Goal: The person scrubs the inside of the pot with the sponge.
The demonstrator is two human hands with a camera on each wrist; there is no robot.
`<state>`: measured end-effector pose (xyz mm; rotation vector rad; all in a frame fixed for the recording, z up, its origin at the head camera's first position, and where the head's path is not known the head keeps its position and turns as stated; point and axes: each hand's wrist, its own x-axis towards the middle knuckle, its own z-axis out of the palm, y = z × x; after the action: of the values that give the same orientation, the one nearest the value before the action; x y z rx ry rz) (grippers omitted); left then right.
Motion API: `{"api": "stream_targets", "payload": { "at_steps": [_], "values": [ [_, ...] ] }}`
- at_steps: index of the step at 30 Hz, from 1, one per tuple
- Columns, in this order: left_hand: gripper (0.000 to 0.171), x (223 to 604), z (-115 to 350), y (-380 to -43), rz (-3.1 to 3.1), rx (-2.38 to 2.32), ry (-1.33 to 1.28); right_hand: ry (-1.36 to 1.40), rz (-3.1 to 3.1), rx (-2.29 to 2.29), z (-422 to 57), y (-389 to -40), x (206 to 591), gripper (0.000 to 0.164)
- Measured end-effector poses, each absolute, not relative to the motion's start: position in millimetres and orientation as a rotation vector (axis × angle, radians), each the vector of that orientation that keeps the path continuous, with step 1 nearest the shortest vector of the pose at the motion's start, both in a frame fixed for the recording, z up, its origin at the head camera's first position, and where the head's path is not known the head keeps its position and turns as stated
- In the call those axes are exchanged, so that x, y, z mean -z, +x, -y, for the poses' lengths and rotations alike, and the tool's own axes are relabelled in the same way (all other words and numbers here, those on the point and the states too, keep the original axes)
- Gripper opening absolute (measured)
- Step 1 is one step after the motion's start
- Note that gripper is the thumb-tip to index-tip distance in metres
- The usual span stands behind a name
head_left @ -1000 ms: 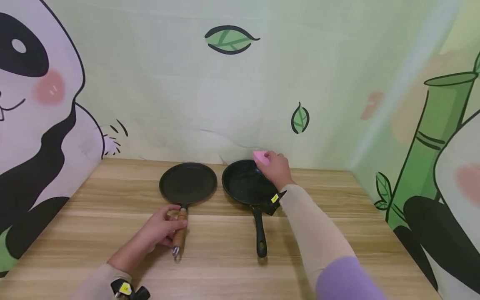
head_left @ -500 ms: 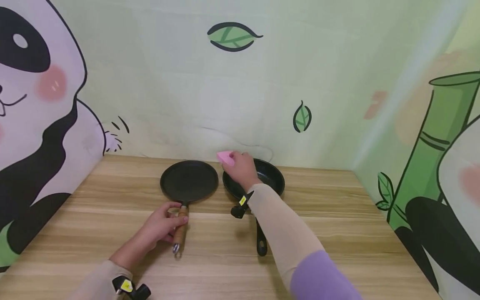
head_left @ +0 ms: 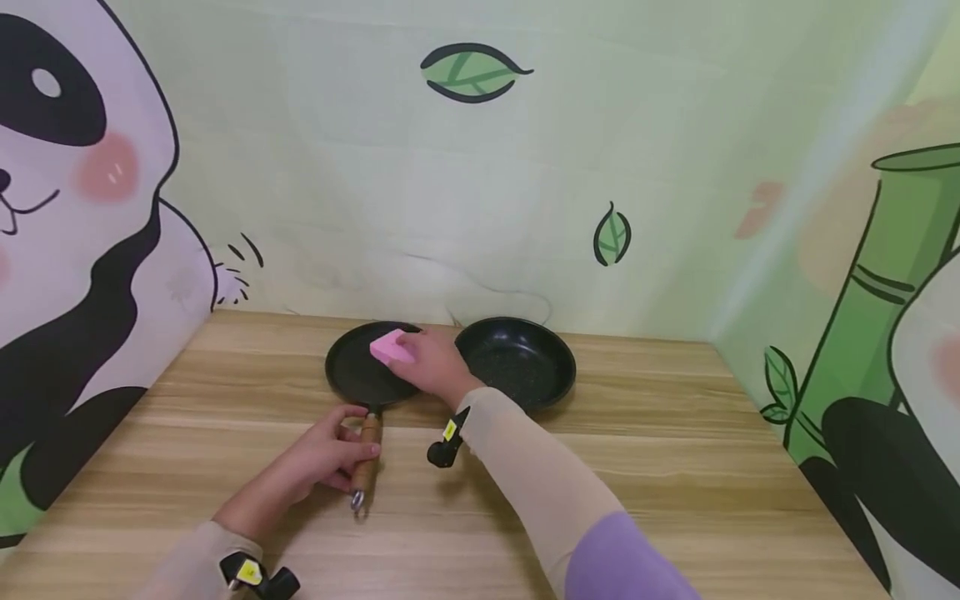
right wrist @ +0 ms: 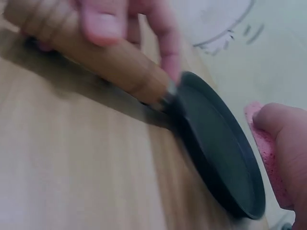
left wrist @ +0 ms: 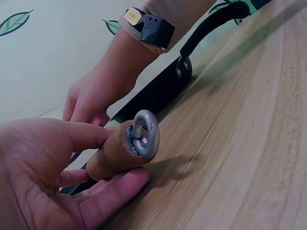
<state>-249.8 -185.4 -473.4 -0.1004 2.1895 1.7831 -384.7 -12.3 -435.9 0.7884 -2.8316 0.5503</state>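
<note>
A flat black pan (head_left: 352, 371) with a wooden handle (head_left: 367, 454) lies on the left of the table. My left hand (head_left: 322, 454) grips that handle; in the left wrist view its thumb and fingers lie around the wood, near the metal hanging ring (left wrist: 146, 134). A pink sponge (head_left: 390, 347) is pinched in my right hand (head_left: 438, 367), over the flat pan. From the right wrist view the sponge (right wrist: 268, 158) appears beside the pan's rim; whether it touches the surface I cannot tell.
A deeper black frying pan (head_left: 525, 362) stands just right of the flat pan, its handle hidden behind my right arm in the head view. The wooden table (head_left: 675, 467) meets a printed wall (head_left: 337, 167) at the back.
My right hand has carried the sponge leftward, from the frying pan's right rim across it to over the flat pan. The left hand keeps its hold on the wooden handle.
</note>
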Motion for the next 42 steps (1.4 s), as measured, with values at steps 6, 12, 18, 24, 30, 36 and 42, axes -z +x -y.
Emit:
{"api": "stream_targets", "payload": {
  "at_steps": [6,12,18,24,30,36,42],
  "values": [
    [0.070,468,182,-251,-2.196,-1.813,-0.077,1.026,2.841,-0.446,22,-378,441,0.049],
    [0.062,467,183,-252,-2.233,-1.840,-0.110,1.173,2.820,-0.336,26,-373,439,0.045],
    [0.062,468,186,-255,-2.258,-1.826,-0.101,1.192,2.770,-0.328,29,-374,442,0.044],
    [0.062,471,186,-255,-2.230,-1.835,-0.099,1.142,2.794,-0.333,41,-377,452,0.043],
    [0.060,477,181,-252,-2.216,-1.864,-0.087,0.993,2.849,-0.331,56,-376,461,0.041],
    [0.057,482,176,-250,-2.241,-1.884,-0.092,1.020,2.811,-0.239,56,-377,465,0.039],
    [0.056,482,177,-250,-2.242,-1.898,-0.146,1.198,2.775,-0.171,43,-380,456,0.037]
  ]
}}
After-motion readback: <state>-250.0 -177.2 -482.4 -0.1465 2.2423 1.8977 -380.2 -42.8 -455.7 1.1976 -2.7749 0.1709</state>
